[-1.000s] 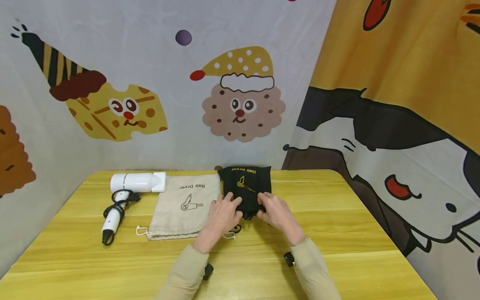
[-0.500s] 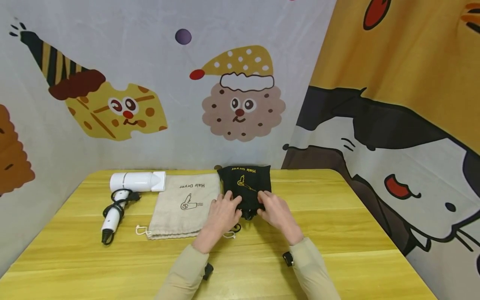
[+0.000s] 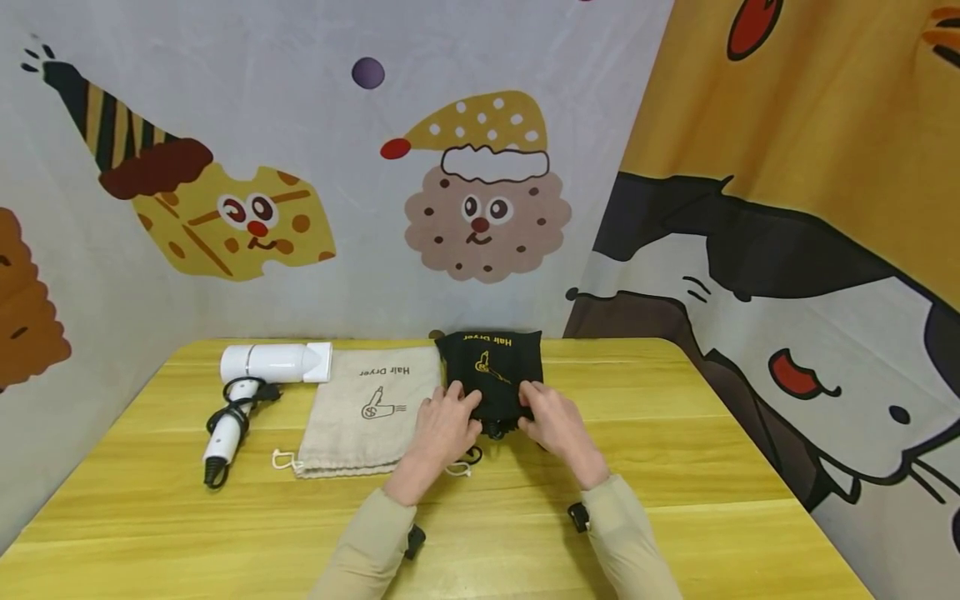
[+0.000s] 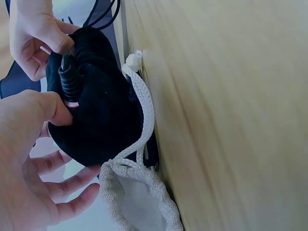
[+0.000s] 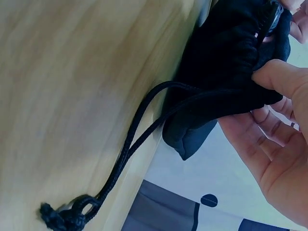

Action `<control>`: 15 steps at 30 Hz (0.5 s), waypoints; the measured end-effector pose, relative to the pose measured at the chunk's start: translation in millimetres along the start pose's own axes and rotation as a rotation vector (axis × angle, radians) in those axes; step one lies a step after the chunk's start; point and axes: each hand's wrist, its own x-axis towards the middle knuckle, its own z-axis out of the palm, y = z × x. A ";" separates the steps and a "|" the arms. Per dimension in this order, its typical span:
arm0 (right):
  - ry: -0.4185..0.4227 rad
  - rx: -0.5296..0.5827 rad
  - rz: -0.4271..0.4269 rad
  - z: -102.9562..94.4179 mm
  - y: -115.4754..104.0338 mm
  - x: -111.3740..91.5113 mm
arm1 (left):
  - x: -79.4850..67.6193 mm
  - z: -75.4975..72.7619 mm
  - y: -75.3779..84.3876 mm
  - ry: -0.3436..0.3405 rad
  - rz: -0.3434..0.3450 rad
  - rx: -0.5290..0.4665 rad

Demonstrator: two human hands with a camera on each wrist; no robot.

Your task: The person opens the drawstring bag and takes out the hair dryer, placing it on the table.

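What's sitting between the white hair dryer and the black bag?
The beige bag lies between the white hair dryer and the black bag, as the head view shows.

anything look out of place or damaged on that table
One thing: a ribbed black cord end pokes out at the mouth of the black bag, between the left hand and right hand, rather than being tucked inside. I see nothing spilled or damaged.
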 end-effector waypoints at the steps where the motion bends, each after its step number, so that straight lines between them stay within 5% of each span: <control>1: -0.003 0.000 0.004 -0.5 0.2 -0.1 | -0.1 0.0 -0.3 0.002 -0.001 0.001; 15: -0.001 0.001 0.029 -2.3 7.1 -1.4 | -1.4 -0.8 -4.1 0.050 0.016 0.028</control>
